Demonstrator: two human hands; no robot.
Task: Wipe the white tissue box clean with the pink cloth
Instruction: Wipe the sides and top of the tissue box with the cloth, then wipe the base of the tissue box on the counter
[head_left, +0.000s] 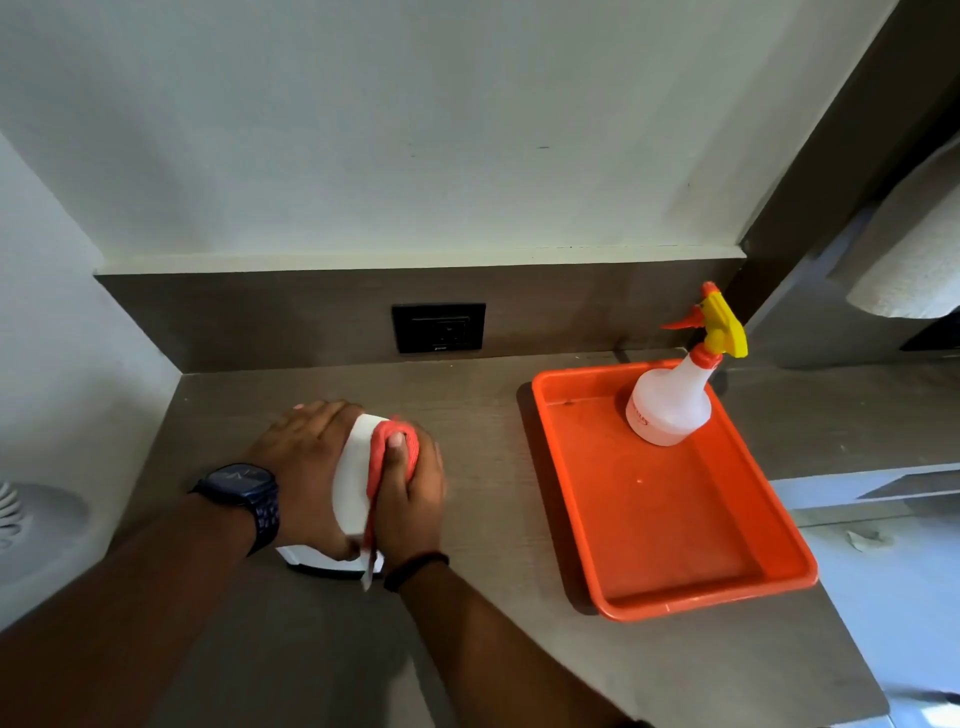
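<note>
Nearest the cam, both forearms come in from the bottom edge and meet over the white tissue box (349, 486), which sits on the grey-brown counter (519, 649), left of centre. From where I'm watching, the left hand (304, 467) is clamped over the box's left side and top, fingers wrapped round the far end, so it's gripping the box itself. Dark watch (244, 491) on that wrist w/ a dark strap. The right hand (410, 493) is closed round the pink cloth (392, 457), bunched up under the palm and pressed against the box's top right edge; thumb lies across the cloth, and a bit of fabric trails down the near side of the box. Thin black band (415, 569) on the right wrist.

To the right, well apart from the box, is an orange tray (691, 597), long side running near to far. A white spray bottle (670, 405) stands upright in its far end, yellow and orange trigger head pointing left. Rest of the tray looks bare apart from a few specks, can't tell what they are.

Further back, a black wall socket (439, 327) is set in the dark backsplash, approx behind the box. Far right edge has a roll of white paper towel (914, 260). White rounded thing at the left edge, partly cut off, can't ID it.
</note>
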